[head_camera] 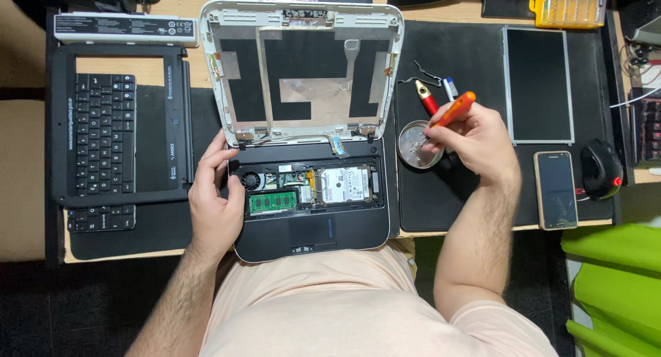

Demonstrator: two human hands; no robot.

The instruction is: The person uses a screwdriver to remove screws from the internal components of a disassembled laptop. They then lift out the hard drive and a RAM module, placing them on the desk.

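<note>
A small opened laptop [313,229] lies in front of me with its keyboard removed, so a green memory board, a fan and a silver hard drive [343,185] show. Its white lid shell [303,71] stands open with no screen panel in it. My left hand [215,195] grips the left edge of the laptop base near the hinge. Over a small round metal dish [413,147] just right of the laptop, my right hand [468,140] holds an orange-handled screwdriver [451,110].
A removed keyboard in its black frame [113,133] and a white battery [124,28] lie at the left. At the right are a bare screen panel [538,85], a phone [555,190], a black mouse [600,168] and a red-handled tool [425,97]. A yellow bit case [568,4] sits far right.
</note>
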